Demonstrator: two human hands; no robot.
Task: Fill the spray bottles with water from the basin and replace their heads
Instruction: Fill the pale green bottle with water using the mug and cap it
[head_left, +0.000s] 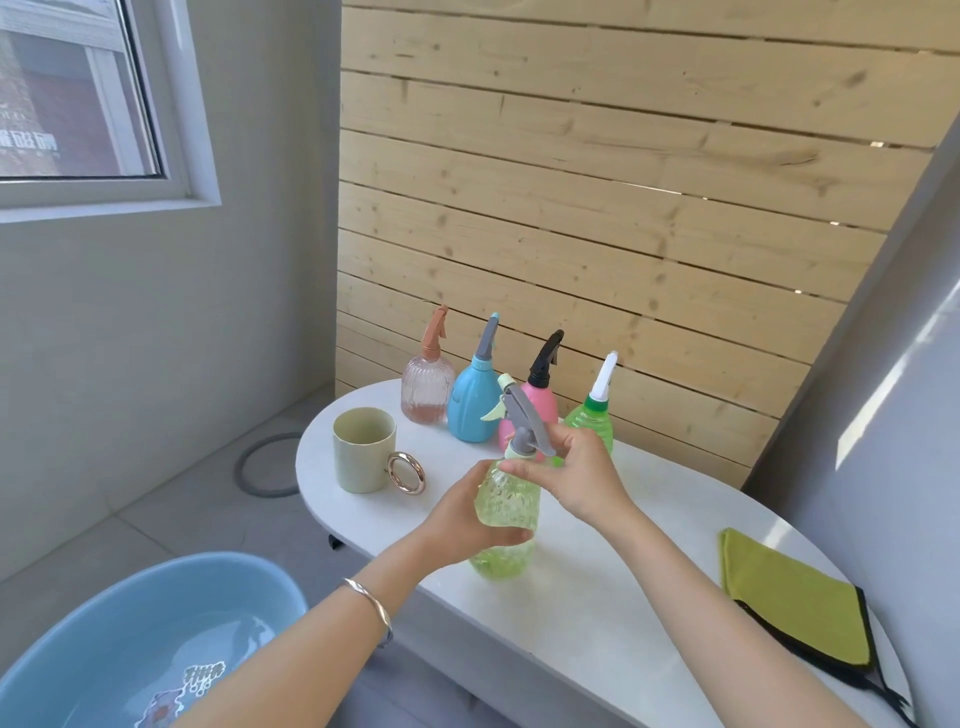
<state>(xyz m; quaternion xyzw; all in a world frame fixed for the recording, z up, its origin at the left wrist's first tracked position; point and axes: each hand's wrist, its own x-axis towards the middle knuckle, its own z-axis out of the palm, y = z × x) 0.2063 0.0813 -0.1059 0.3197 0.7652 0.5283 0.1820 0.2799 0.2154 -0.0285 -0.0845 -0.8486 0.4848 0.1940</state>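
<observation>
A clear light-green spray bottle (506, 512) stands on the white table (597, 587), and water shows inside it. My left hand (470, 517) grips its body. My right hand (574, 475) holds the neck just under the grey and pale-green spray head (522, 415), which sits on the bottle. Behind it a row of bottles stands with heads on: a clear pink bottle (427, 387), a blue bottle (474, 400), a pink bottle with a black head (543, 395) and a green bottle with a white head (592, 415). The blue basin (78, 623) with water is at the lower left.
A beige cup (363, 449) with a round metal handle stands at the table's left end. A green cloth (795, 605) lies at the right end. A wooden slat wall rises behind the table. A grey ring (260, 462) lies on the floor.
</observation>
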